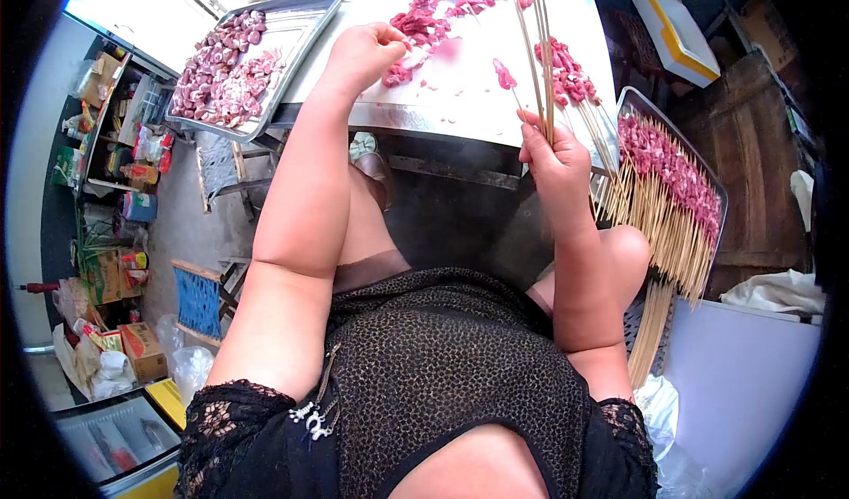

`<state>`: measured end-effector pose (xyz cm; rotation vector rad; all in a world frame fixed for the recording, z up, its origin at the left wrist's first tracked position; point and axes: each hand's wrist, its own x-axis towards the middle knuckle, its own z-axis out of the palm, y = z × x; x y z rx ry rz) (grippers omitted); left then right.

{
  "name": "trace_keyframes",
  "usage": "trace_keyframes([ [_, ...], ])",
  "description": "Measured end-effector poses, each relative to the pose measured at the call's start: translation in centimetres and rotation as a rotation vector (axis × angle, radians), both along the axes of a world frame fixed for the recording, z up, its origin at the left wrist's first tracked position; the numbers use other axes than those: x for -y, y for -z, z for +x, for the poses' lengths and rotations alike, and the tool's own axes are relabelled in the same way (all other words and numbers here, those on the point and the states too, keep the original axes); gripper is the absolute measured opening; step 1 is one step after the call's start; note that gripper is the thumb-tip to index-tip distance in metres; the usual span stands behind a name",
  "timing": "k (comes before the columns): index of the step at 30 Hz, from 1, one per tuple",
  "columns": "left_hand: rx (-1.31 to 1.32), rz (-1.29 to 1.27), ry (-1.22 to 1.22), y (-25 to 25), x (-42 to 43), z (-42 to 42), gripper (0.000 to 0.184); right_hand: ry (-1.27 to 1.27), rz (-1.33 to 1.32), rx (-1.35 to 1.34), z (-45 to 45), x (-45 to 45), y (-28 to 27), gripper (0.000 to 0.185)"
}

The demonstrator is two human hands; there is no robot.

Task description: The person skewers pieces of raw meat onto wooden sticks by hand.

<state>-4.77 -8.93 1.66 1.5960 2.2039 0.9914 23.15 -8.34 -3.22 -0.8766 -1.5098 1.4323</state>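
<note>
My right hand [557, 158] is closed round several thin wooden skewers [542, 57] that point up over the table's front edge. One of them carries a piece of red meat [504, 74] near its tip. My left hand [364, 55] has its fingers pinched together at the near side of a pile of raw meat pieces [420, 28] on the white table [469, 105]. A pale bit shows by the fingertips, and whether they grip it is unclear. Behind my right hand, more meat pieces [566, 74] lie with loaded skewers.
A metal tray [305, 34] of meat chunks [230, 70] stands at the table's left. At the right, another tray [630, 101] holds many loaded skewers [668, 180]. Bare skewers [650, 331] lie below it. A blue-seated stool [199, 303] stands at the lower left.
</note>
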Motion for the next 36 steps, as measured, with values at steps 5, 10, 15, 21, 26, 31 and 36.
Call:
trace_keyframes([
  [5, 0.365, 0.139, 0.024, 0.6, -0.7, -0.7, 0.019, -0.007, 0.039, 0.020, -0.1, -0.1, 0.2, 0.022],
  [10, 0.968, 0.171, 0.074, 0.2, -1.4, -0.6, 0.019, -0.029, 0.030, 0.084, -0.3, -0.1, 0.5, 0.022],
  [15, 1.088, 0.153, 0.112, -0.1, -1.4, 0.2, 0.024, -0.037, 0.044, 0.168, -0.4, 0.1, 0.1, 0.021],
  [21, 0.951, 0.166, 0.154, 0.4, -2.0, 1.4, 0.024, -0.032, 0.055, 0.175, -0.6, 0.1, 0.2, 0.021],
  [26, 0.974, 0.185, 0.134, 0.7, -2.4, 2.0, 0.031, -0.034, 0.048, 0.164, -0.6, 0.1, 0.4, 0.021],
  [31, 1.214, 0.253, 0.129, 0.1, -2.5, 2.7, 0.030, -0.048, 0.043, 0.172, -0.6, 0.1, 0.6, 0.021],
  [36, 1.272, 0.307, 0.178, -0.2, -2.3, 3.0, 0.023, -0.039, 0.040, 0.198, -0.7, 0.1, 0.3, 0.021],
])
